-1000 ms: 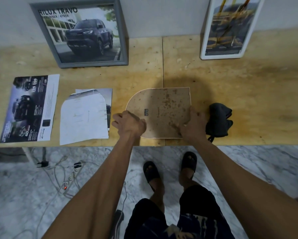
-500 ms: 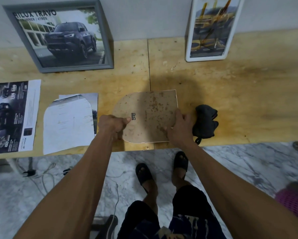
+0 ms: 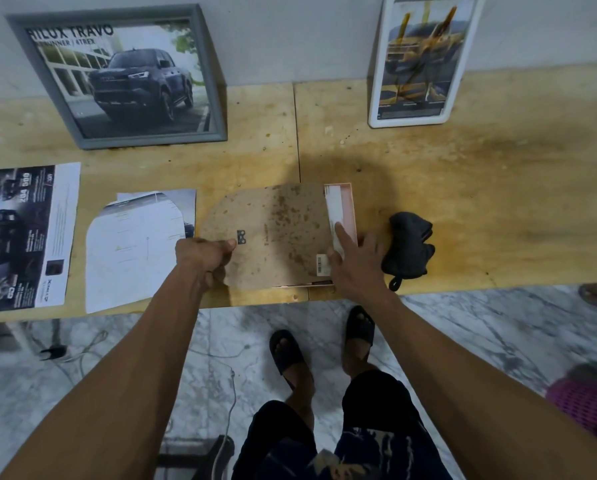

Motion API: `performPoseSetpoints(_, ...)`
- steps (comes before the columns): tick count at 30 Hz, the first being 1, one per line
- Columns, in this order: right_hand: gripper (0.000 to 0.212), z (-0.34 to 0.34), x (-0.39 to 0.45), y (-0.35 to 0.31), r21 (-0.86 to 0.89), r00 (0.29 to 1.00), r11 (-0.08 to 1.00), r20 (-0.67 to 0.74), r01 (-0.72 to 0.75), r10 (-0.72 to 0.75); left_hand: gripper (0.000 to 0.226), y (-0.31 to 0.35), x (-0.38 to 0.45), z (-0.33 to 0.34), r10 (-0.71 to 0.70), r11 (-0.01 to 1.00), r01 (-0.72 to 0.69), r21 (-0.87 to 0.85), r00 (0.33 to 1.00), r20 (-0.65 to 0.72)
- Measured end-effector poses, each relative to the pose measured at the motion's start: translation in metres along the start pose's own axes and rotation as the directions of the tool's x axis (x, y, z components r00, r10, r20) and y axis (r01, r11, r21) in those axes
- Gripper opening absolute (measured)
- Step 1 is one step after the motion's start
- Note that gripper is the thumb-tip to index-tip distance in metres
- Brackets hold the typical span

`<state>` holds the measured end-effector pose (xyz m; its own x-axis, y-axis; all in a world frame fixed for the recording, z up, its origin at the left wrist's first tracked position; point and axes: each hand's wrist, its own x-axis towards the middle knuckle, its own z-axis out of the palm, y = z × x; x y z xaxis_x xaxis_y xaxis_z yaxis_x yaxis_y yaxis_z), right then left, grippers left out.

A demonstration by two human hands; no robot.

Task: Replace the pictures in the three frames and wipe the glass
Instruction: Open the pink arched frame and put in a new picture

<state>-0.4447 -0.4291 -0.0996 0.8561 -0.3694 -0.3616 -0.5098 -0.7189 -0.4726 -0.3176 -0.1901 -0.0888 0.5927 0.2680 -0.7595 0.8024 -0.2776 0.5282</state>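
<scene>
At the near edge of the surface (image 3: 463,209) lies a face-down pink frame (image 3: 346,206). Its stained backing board (image 3: 276,230) sits offset leftward. Left hand (image 3: 203,254) fingers are clamped on the board's rounded left edge; right hand (image 3: 354,261) fingers are spread straight, pressing the exposed white sheet (image 3: 332,209). The board appears thin, stiff and light, best gripped at its edges; any glass beneath is hidden and presumably fragile. A dark cloth (image 3: 408,244) lies beside the frame. Farther back, a grey frame (image 3: 117,77) and white frame (image 3: 421,60) lean against the wall, the latter cropped at top.
</scene>
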Motion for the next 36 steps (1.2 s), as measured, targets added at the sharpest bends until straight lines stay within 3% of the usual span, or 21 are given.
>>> performPoseSetpoints(12,0.047,-0.003,0.004,0.001,0.082,1.0,0.996,-0.017,-0.021,0.023,0.021,-0.004,-0.001,-0.025,0.062,0.991,-0.057,-0.121,0.997,0.04)
performPoseSetpoints(16,0.054,-0.012,0.004,-0.007,0.126,0.998,0.99,0.007,-0.067,0.067,0.016,-0.002,-0.008,-0.03,0.053,0.987,-0.041,-0.158,0.996,0.07)
performPoseSetpoints(19,0.052,-0.02,-0.002,-0.018,0.166,0.992,0.981,-0.07,-0.096,0.109,0.019,0.001,-0.018,-0.038,0.09,0.984,-0.075,-0.161,0.992,0.09)
performPoseSetpoints(24,0.056,-0.049,-0.008,-0.056,0.146,0.974,0.983,-0.212,0.115,-0.082,0.047,0.021,-0.038,-0.056,0.189,0.98,-0.177,-0.085,0.97,0.156)
performPoseSetpoints(28,0.062,-0.076,0.001,-0.089,-0.025,0.931,0.974,-0.289,0.223,-0.221,0.037,0.046,-0.055,-0.055,0.277,0.961,-0.267,-0.075,0.927,0.253)
performPoseSetpoints(30,0.066,-0.084,0.005,-0.098,0.07,0.934,0.982,-0.327,0.175,-0.143,0.047,0.059,-0.06,-0.05,0.288,0.957,-0.269,-0.11,0.922,0.259)
performPoseSetpoints(33,0.071,-0.093,0.012,-0.102,0.378,0.937,0.925,-0.335,0.036,0.101,0.069,0.077,-0.056,-0.041,0.28,0.958,-0.256,-0.131,0.932,0.229)
performPoseSetpoints(36,0.066,-0.1,0.024,-0.1,0.56,0.922,0.827,-0.287,-0.057,0.259,0.068,0.094,-0.048,-0.026,0.267,0.956,-0.235,-0.176,0.946,0.185)
